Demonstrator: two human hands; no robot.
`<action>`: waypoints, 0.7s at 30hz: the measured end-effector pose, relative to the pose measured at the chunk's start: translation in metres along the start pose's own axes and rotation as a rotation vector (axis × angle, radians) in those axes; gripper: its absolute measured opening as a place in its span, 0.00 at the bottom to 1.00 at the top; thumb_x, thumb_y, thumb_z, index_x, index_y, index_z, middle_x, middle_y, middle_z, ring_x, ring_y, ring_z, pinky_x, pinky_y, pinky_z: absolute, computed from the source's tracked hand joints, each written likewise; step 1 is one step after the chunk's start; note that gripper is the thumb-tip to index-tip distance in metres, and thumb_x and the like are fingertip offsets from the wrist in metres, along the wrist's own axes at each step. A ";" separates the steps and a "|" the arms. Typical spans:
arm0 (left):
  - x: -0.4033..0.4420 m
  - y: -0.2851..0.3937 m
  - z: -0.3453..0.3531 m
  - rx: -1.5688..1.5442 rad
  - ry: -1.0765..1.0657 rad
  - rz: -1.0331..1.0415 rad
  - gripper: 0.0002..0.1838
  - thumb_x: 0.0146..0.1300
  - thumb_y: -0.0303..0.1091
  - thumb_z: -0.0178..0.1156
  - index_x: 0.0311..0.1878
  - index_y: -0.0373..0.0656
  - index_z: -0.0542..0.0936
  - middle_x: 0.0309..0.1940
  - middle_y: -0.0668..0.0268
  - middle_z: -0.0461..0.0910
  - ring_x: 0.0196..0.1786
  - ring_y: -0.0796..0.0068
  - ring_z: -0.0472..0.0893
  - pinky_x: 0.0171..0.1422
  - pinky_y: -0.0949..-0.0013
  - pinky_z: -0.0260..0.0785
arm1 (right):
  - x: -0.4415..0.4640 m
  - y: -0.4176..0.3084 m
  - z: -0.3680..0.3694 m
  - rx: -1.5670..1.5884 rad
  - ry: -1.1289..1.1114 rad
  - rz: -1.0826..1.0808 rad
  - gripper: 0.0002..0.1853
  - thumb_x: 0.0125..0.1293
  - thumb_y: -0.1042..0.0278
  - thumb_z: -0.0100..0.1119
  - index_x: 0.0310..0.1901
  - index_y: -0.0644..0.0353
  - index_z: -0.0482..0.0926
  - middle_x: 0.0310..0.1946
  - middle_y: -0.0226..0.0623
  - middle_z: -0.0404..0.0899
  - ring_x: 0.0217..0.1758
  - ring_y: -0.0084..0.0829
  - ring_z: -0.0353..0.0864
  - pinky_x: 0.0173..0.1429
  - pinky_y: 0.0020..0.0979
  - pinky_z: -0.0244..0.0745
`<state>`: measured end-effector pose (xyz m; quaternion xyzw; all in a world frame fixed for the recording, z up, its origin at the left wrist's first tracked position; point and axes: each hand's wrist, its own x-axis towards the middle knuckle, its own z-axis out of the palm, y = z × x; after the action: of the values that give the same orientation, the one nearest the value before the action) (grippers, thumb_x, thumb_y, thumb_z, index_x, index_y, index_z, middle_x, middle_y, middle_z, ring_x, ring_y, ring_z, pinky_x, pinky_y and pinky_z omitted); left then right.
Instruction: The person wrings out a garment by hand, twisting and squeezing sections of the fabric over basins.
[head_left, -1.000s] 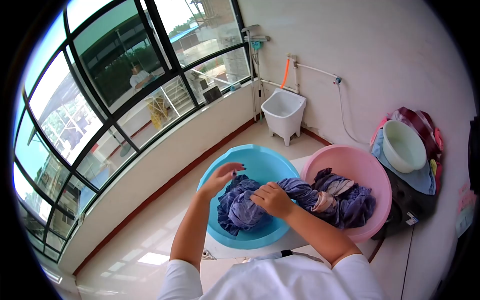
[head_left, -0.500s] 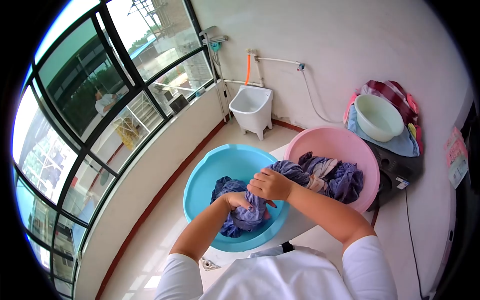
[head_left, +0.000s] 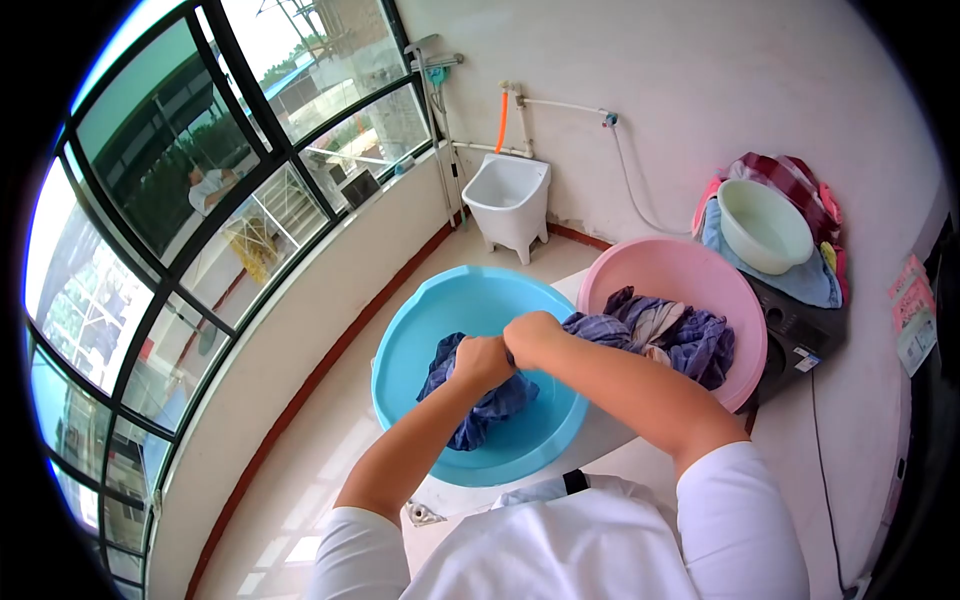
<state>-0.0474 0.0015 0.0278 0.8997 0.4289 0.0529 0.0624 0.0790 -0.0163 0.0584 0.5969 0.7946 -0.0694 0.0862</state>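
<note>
A long purple-blue cloth (head_left: 487, 411) lies bunched in the blue basin (head_left: 420, 308) and stretches over the rims into the pink basin (head_left: 735, 285), where a darker part with pale patches rests. My left hand (head_left: 484, 362) is closed around the cloth above the blue basin. Right beside it, my right hand (head_left: 535, 338) grips the same cloth, its fingers wrapped round and partly turned out of sight. Both fists touch or nearly touch each other.
Both basins stand on a light bench (head_left: 598, 440). A white mop sink (head_left: 507, 195) is by the wall. To the right, a pale green basin (head_left: 765, 225) sits on cloths on a black machine (head_left: 795, 330). Windows (head_left: 250, 215) run along the left.
My left hand has come from open above the cloth to a closed grip beside my right hand. The cloth in the blue basin has been drawn together between both hands. The view has shifted.
</note>
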 end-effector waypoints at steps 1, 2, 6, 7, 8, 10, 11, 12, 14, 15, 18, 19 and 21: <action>0.001 -0.002 0.007 0.000 -0.005 -0.001 0.16 0.48 0.49 0.60 0.29 0.46 0.81 0.24 0.58 0.81 0.30 0.56 0.80 0.38 0.60 0.68 | 0.004 0.002 0.002 0.004 -0.003 -0.001 0.08 0.48 0.69 0.58 0.30 0.57 0.83 0.31 0.41 0.83 0.37 0.37 0.83 0.37 0.39 0.77; 0.003 -0.002 0.014 0.058 0.021 -0.001 0.14 0.48 0.48 0.59 0.28 0.47 0.81 0.24 0.59 0.81 0.29 0.57 0.80 0.39 0.60 0.68 | 0.010 0.005 0.006 0.049 -0.064 0.012 0.09 0.47 0.69 0.57 0.30 0.58 0.83 0.32 0.42 0.83 0.37 0.37 0.83 0.38 0.38 0.77; 0.002 0.000 0.025 0.095 0.055 0.017 0.09 0.50 0.42 0.56 0.24 0.49 0.80 0.22 0.61 0.81 0.27 0.61 0.81 0.38 0.61 0.66 | 0.012 0.007 0.015 0.077 -0.088 -0.010 0.09 0.49 0.69 0.55 0.30 0.59 0.83 0.31 0.41 0.83 0.36 0.36 0.83 0.38 0.37 0.77; 0.000 -0.001 0.029 0.096 0.056 0.018 0.09 0.50 0.42 0.56 0.24 0.49 0.80 0.22 0.61 0.81 0.27 0.61 0.81 0.38 0.61 0.66 | 0.010 0.006 0.014 0.076 -0.087 -0.009 0.09 0.49 0.69 0.55 0.30 0.59 0.83 0.31 0.41 0.83 0.36 0.36 0.83 0.38 0.37 0.77; -0.002 -0.001 0.035 0.088 0.043 0.015 0.09 0.50 0.42 0.56 0.24 0.49 0.80 0.21 0.60 0.81 0.27 0.61 0.81 0.38 0.61 0.66 | 0.007 0.004 0.014 0.096 -0.142 0.018 0.09 0.49 0.69 0.55 0.30 0.58 0.83 0.30 0.40 0.83 0.35 0.36 0.83 0.38 0.36 0.77; -0.004 0.001 0.036 0.081 0.028 0.011 0.09 0.50 0.42 0.55 0.24 0.49 0.80 0.21 0.60 0.81 0.27 0.60 0.80 0.38 0.60 0.66 | 0.004 0.002 0.017 0.117 -0.199 0.045 0.08 0.50 0.69 0.55 0.30 0.58 0.83 0.29 0.39 0.83 0.34 0.36 0.83 0.38 0.36 0.77; -0.005 0.002 0.037 0.086 0.014 0.017 0.10 0.50 0.42 0.55 0.24 0.49 0.80 0.21 0.60 0.81 0.26 0.60 0.80 0.38 0.60 0.66 | 0.006 0.002 0.021 0.105 -0.194 0.042 0.08 0.50 0.69 0.55 0.30 0.58 0.83 0.28 0.39 0.83 0.34 0.36 0.83 0.38 0.36 0.77; -0.006 0.004 0.036 0.092 0.000 0.024 0.10 0.50 0.42 0.55 0.24 0.49 0.80 0.21 0.60 0.81 0.26 0.60 0.80 0.38 0.60 0.66 | 0.007 0.003 0.025 0.094 -0.189 0.038 0.08 0.51 0.69 0.55 0.30 0.57 0.83 0.27 0.38 0.83 0.33 0.36 0.84 0.38 0.36 0.77; -0.006 0.005 0.036 0.098 -0.019 0.016 0.10 0.51 0.42 0.55 0.24 0.49 0.80 0.22 0.60 0.81 0.27 0.59 0.80 0.38 0.60 0.66 | 0.009 0.004 0.031 0.105 -0.178 0.039 0.08 0.51 0.68 0.55 0.30 0.57 0.83 0.28 0.38 0.83 0.34 0.36 0.84 0.38 0.37 0.77; -0.005 0.006 0.036 0.103 -0.032 0.009 0.10 0.51 0.42 0.55 0.25 0.49 0.80 0.22 0.60 0.81 0.27 0.59 0.81 0.38 0.60 0.65 | 0.010 0.005 0.034 0.111 -0.164 0.041 0.08 0.51 0.68 0.56 0.30 0.57 0.83 0.29 0.38 0.83 0.35 0.36 0.84 0.39 0.37 0.77; -0.005 0.006 0.037 0.088 -0.083 -0.012 0.10 0.51 0.44 0.55 0.26 0.49 0.80 0.24 0.60 0.81 0.31 0.59 0.81 0.39 0.59 0.66 | 0.012 0.005 0.041 0.069 -0.114 0.023 0.07 0.50 0.68 0.57 0.30 0.56 0.83 0.32 0.38 0.83 0.37 0.36 0.83 0.38 0.37 0.77; -0.005 0.005 0.037 0.089 -0.085 -0.011 0.10 0.51 0.44 0.55 0.26 0.49 0.80 0.24 0.60 0.81 0.31 0.59 0.81 0.39 0.59 0.66 | 0.011 0.004 0.043 0.071 -0.114 0.024 0.07 0.50 0.68 0.57 0.30 0.56 0.83 0.32 0.38 0.83 0.37 0.36 0.83 0.38 0.37 0.77; -0.006 0.004 0.036 0.062 -0.093 -0.028 0.13 0.51 0.47 0.56 0.28 0.49 0.80 0.27 0.60 0.82 0.34 0.59 0.81 0.40 0.58 0.66 | 0.010 0.002 0.048 0.071 -0.067 0.027 0.10 0.48 0.66 0.59 0.34 0.55 0.83 0.33 0.39 0.83 0.39 0.36 0.82 0.47 0.37 0.75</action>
<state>-0.0429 -0.0079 -0.0073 0.8967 0.4392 -0.0032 0.0554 0.0811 -0.0170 0.0094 0.6077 0.7801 -0.1163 0.0927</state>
